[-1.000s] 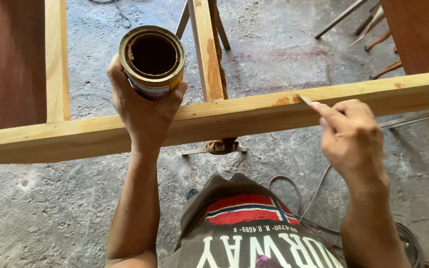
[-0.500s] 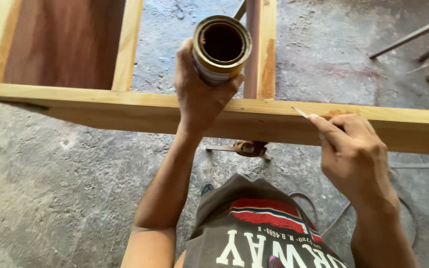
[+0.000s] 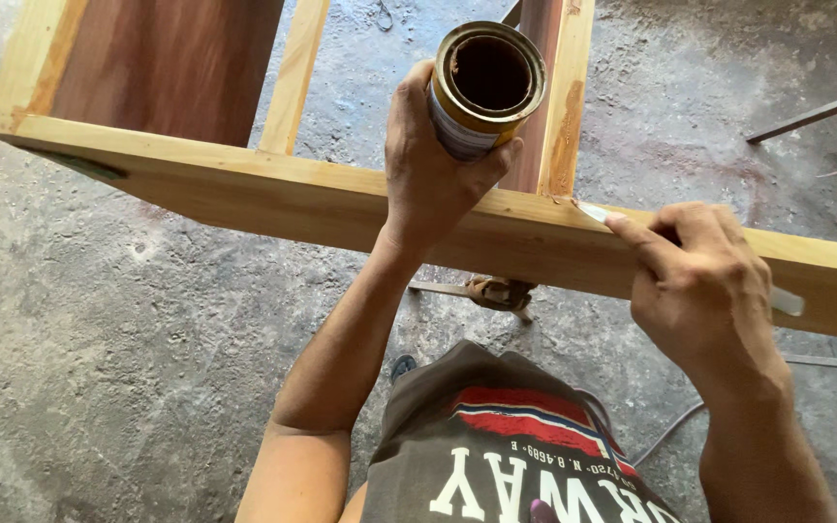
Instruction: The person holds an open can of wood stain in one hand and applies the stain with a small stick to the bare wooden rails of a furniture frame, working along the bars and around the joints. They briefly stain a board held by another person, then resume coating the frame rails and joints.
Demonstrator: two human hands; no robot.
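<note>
The left hand is wrapped tight around an open tin can, fingers and thumb clamped on its sides, holding it upright above the near rail of a wooden frame. The can is round, with a brassy rim smeared brown and a dark reddish-brown inside; a pale label shows on the wall just under the rim. Whether anything liquid sits in it cannot be told from here.

Over to the right hand — it is closed on a thin pale scraper blade, forefinger stretched along it, the tip pressed on the top edge of the rail just beside the joint where a reddish upright meets it. The blade's other end pokes out past the knuckles, pale against the wood.

The frame is light yellow timber with a red-brown panel set into its far left bay, and it stands over a grey concrete floor. A metal clamp shows below the rail.

Against half a second ago: the can sits in much the same grip and height, the blade tip has crept a touch closer to the joint — and the view has drawn nearer, so the rail's left corner now shows.
</note>
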